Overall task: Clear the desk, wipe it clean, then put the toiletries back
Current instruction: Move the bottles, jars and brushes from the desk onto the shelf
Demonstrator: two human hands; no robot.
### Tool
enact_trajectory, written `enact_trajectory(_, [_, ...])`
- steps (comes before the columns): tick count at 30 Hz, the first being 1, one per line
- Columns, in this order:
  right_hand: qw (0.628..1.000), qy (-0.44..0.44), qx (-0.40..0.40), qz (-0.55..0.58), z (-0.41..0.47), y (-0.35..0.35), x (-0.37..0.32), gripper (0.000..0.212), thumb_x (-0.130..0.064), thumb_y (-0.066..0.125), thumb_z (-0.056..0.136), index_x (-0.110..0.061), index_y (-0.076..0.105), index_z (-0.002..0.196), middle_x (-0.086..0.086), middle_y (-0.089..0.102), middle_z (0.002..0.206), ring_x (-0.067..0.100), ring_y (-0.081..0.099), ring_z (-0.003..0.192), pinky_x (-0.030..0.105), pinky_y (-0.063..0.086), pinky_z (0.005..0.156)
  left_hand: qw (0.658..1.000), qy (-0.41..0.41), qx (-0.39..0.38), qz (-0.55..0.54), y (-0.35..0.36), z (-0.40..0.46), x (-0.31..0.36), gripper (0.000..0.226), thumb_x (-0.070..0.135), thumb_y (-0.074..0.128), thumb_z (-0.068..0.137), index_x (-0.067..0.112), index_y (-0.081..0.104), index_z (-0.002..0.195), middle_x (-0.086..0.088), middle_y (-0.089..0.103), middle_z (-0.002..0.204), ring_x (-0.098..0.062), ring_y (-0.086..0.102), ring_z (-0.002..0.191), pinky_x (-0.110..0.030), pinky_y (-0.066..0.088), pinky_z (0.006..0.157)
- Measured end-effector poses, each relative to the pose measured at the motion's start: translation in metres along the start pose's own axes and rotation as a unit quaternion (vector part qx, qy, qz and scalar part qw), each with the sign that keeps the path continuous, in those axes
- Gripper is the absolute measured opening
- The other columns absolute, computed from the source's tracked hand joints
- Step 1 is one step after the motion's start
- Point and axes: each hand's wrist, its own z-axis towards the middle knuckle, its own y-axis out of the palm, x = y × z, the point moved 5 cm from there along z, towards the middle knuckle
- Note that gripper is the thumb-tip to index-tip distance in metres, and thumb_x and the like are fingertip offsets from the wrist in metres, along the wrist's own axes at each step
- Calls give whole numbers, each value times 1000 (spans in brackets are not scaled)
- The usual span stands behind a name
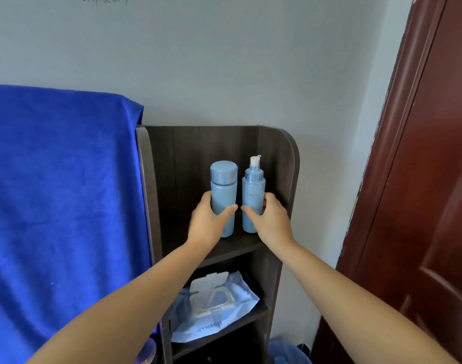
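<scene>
Two blue bottles upright on top shelf (240, 245), long axes vertical: capped bottle (223, 195) w/ left hand (207, 223) fingers wrapped round it; pump bottle (253, 198), nozzle pointing right, gripped by right hand (270, 222). Fingertips hidden behind bottles. Wipes pack (214, 306) on shelf below, partly behind left arm.

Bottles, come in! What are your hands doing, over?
Left hand gripping capped bottle; right hand gripping pump bottle. Both bottles upright on top shelf. Nothing blocking. Over.
</scene>
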Motion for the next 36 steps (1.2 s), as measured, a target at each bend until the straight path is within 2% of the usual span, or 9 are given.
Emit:
enact_trajectory(3, [1000, 6, -2, 2, 6, 7, 5, 49, -39, 67, 81, -12, 48, 117, 5, 59, 115, 18, 58, 100, 24, 42, 71, 1000, -16, 3, 7, 8, 8, -7, 54, 31, 67, 81, 19, 42, 127, 0, 54, 125, -5, 47, 100, -26, 42, 82])
enact_trajectory(7, [1000, 4, 14, -1, 13, 15, 8, 50, -39, 66, 82, -12, 45, 119, 5, 57, 117, 18, 58, 101, 24, 43, 72, 999, -13, 8, 28, 13, 17, -12, 51, 33, 66, 81, 19, 43, 125, -1, 54, 125, -6, 47, 100, -27, 42, 83])
enact_trajectory(10, [1000, 3, 17, 7, 13, 20, 10, 52, -35, 62, 86, -12, 41, 127, 8, 54, 123, 20, 55, 106, 27, 46, 79, 999, 2, 0, 50, 12, 17, -15, 52, 33, 62, 84, 21, 40, 130, -2, 50, 128, -7, 46, 104, -27, 41, 84])
enact_trajectory(13, [1000, -12, 0, 9, 5, 24, 13, 55, -25, 56, 90, -13, 33, 138, 9, 48, 132, 21, 52, 115, 26, 43, 86, 996, 19, -13, 81, 10, 10, -19, 56, 28, 59, 87, 21, 32, 136, -2, 43, 132, -8, 43, 110, -25, 38, 89])
enact_trajectory(18, [1000, 1, 14, 2, 10, 24, 17, 55, -22, 57, 90, -13, 33, 139, 10, 48, 135, 23, 52, 117, 34, 47, 93, 998, -2, -2, 68, 11, 10, -24, 53, 23, 62, 86, 18, 36, 132, -5, 45, 130, -15, 48, 113, -27, 41, 90])
enact_trajectory(25, [998, 17, 37, -51, 29, 31, 20, 51, -28, 59, 89, -15, 38, 133, 7, 57, 128, 26, 60, 107, 41, 54, 84, 996, -34, 34, 80, 19, 29, -28, 48, 23, 63, 85, 16, 38, 125, -6, 46, 127, -19, 50, 111, -36, 47, 90])
enact_trajectory(30, [998, 12, 36, -59, 36, 37, 21, 50, -27, 59, 89, -13, 39, 133, 9, 58, 126, 27, 60, 106, 40, 54, 82, 995, -31, 52, 85, 24, 35, -29, 48, 23, 63, 85, 16, 39, 126, -7, 45, 127, -20, 50, 110, -34, 46, 87])
enact_trajectory(36, [999, 7, 29, -45, 38, 39, 22, 54, -26, 59, 90, -12, 34, 136, 11, 56, 129, 28, 59, 110, 40, 52, 85, 995, -35, 46, 81, 26, 36, -32, 54, 24, 64, 84, 16, 36, 130, -8, 44, 129, -20, 48, 114, -37, 46, 92])
